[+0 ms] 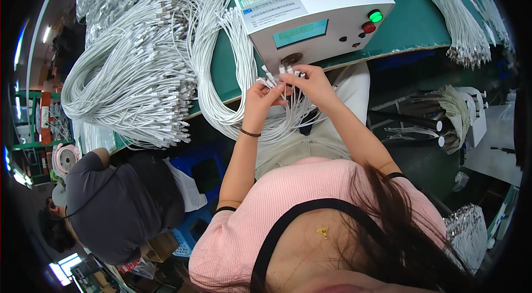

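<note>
Head view: the green counter point(221, 66) carries big piles of white cables point(130, 71) and a white tester box point(310, 8) with a green and a red button. A person in a dark shirt point(111, 204) bends beside me on my left. Below the box front, my left hand point(261, 102) closes its grip on a bunch of white cable ends point(277, 80); my right hand point(310, 82) pinches some of their plugs, just by the box's round socket point(291, 59).
</note>
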### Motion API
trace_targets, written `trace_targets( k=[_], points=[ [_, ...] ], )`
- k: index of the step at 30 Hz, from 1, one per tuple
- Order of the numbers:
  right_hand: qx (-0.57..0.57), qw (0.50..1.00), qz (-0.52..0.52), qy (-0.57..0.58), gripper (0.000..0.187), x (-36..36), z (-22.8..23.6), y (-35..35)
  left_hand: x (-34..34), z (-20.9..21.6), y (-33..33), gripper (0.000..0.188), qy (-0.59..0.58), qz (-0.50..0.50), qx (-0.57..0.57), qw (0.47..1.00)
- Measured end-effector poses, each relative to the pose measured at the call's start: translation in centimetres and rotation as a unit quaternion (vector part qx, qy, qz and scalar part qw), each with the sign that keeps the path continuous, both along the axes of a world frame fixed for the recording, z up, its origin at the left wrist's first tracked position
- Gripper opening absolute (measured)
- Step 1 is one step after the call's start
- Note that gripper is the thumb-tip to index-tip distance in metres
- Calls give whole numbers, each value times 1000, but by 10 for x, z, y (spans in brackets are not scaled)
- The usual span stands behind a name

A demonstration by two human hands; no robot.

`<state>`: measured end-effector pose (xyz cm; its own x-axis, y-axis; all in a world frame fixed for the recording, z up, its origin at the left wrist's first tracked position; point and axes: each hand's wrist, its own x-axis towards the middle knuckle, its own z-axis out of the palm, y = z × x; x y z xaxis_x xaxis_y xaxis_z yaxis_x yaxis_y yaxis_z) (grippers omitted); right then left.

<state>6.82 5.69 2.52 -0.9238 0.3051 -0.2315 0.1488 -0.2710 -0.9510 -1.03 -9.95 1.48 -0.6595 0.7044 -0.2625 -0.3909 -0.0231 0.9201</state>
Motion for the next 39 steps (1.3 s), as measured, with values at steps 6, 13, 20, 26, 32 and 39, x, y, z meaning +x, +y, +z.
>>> trace_targets(
  k=[6, 13, 20, 26, 32, 39],
  points=[
    [-25, 997, -76, 20, 24, 2, -9, -1, -1, 3, -3, 21, 13, 20, 3, 1000],
    [-75, 993, -87, 4, 24, -8, 3, 3, -8, 12, -1, 21, 12, 35, 20, 999],
    [-60, 996, -65, 6, 24, -7, 4, 4, -7, 9, 0, 18, 4, 33, 15, 999],
    [43, 999, 24, 20, 25, 2, 5, 2, 0, 0, -2, 14, -5, -30, -22, 999],
    [-23, 997, -70, 23, 25, 0, -12, -1, -1, -5, -2, 14, 13, -1, -8, 1000],
    [-32, 995, -87, 33, 24, -5, -10, 2, -10, 7, -1, 16, 13, 44, 29, 999]
  ],
)
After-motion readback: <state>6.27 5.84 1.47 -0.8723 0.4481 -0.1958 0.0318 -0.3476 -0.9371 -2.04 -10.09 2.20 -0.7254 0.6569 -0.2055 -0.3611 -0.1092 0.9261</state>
